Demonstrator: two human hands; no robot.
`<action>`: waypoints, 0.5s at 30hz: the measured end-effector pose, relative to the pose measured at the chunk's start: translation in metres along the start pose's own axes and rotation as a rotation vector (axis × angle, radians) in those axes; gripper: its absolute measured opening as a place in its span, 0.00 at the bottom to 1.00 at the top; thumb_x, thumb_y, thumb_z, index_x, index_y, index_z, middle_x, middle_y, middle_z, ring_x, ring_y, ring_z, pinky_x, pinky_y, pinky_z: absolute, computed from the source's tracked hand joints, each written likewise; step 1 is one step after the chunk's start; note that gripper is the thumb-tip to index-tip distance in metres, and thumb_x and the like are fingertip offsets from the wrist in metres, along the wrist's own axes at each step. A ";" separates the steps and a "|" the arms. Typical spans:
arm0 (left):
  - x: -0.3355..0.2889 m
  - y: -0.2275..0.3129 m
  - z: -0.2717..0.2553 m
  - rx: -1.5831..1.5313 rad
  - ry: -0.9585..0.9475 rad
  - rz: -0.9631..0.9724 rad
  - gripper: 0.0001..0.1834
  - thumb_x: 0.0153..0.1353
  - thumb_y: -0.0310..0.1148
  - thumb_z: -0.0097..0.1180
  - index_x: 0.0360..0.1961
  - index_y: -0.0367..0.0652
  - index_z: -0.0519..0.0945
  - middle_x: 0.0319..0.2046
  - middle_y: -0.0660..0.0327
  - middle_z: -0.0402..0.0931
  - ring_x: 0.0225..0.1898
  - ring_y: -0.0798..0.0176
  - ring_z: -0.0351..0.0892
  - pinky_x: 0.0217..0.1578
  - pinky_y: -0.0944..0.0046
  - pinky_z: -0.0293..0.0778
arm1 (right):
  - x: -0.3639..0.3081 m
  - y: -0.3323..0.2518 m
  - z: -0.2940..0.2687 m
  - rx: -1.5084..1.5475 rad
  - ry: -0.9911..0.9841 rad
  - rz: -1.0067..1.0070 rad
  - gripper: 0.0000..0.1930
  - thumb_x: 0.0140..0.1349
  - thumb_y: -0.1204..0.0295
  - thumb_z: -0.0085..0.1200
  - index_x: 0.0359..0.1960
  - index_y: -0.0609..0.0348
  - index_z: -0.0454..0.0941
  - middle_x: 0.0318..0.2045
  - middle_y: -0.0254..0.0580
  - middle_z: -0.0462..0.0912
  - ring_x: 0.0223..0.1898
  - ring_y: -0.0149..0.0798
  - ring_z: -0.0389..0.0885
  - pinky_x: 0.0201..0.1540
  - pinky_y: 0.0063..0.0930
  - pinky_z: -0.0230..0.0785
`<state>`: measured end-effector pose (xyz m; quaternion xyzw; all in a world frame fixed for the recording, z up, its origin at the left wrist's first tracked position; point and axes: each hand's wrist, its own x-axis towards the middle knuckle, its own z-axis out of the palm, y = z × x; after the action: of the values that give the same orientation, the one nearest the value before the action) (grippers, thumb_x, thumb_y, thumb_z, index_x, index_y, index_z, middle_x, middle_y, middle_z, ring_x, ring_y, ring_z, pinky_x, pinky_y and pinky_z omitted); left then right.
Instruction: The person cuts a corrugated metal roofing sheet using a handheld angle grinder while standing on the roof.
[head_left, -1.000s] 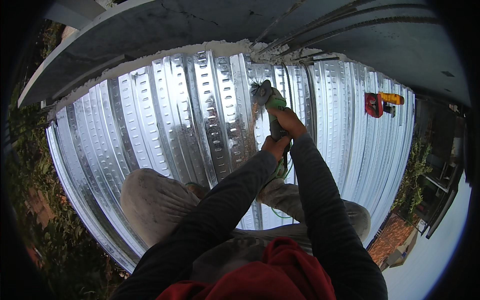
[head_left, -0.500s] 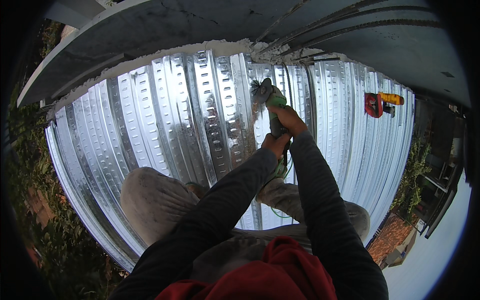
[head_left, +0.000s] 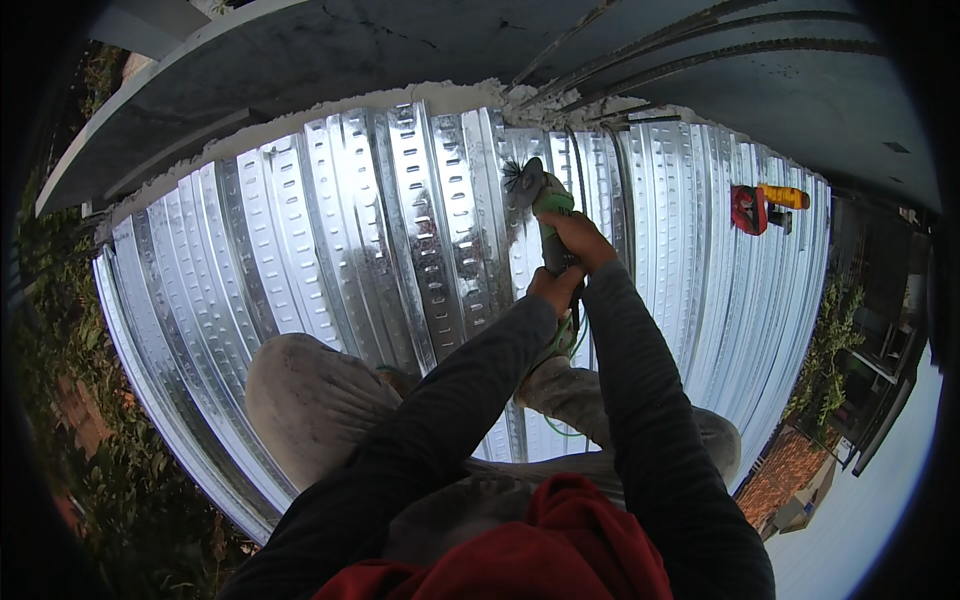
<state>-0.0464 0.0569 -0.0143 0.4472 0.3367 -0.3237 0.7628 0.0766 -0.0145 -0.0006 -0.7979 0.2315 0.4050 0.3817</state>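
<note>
Green angle grinder [head_left: 552, 204] is over the ribbed metal sheeting [head_left: 280, 230], its disc angled toward the sheet; contact is unclear. Your right hand [head_left: 585, 241] wraps its body near the head, your left hand [head_left: 555, 290] closed around it farther back.

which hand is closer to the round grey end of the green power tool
The right hand, gripping the green power tool just behind its round grey end; the left hand grips it farther back along the body.

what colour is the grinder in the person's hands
The grinder is green with dark parts, seen best in the head view.
</note>
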 end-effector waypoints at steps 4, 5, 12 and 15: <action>-0.029 0.023 0.009 -0.031 -0.054 0.006 0.33 0.58 0.50 0.65 0.51 0.29 0.77 0.41 0.55 0.82 0.39 0.62 0.81 0.41 0.60 0.75 | 0.013 0.020 -0.011 0.008 0.055 -0.059 0.26 0.60 0.55 0.62 0.47 0.70 0.80 0.32 0.42 0.83 0.30 0.35 0.81 0.35 0.32 0.73; -0.035 0.026 0.010 -0.079 -0.082 0.021 0.35 0.58 0.51 0.65 0.53 0.29 0.75 0.43 0.55 0.81 0.41 0.62 0.80 0.43 0.59 0.75 | 0.006 0.018 -0.017 0.068 0.044 -0.076 0.25 0.60 0.56 0.61 0.47 0.69 0.80 0.32 0.41 0.83 0.30 0.35 0.80 0.35 0.31 0.73; -0.059 0.028 0.004 0.454 -0.555 0.156 0.40 0.64 0.52 0.63 0.65 0.31 0.68 0.53 0.52 0.80 0.55 0.59 0.78 0.57 0.60 0.73 | -0.064 -0.011 -0.128 -0.308 0.090 -0.248 0.31 0.61 0.54 0.61 0.55 0.70 0.73 0.44 0.50 0.83 0.44 0.40 0.83 0.47 0.36 0.74; -0.067 0.026 -0.005 0.658 -0.519 0.160 0.40 0.63 0.51 0.64 0.65 0.30 0.68 0.52 0.52 0.80 0.55 0.59 0.78 0.58 0.60 0.73 | -0.082 0.012 -0.157 -0.320 0.151 -0.301 0.32 0.60 0.53 0.62 0.55 0.70 0.72 0.44 0.52 0.82 0.45 0.41 0.83 0.48 0.35 0.74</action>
<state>-0.0646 0.0845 0.0502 0.5951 -0.0238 -0.4555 0.6617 0.0958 -0.1423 0.1220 -0.9018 0.0704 0.3144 0.2879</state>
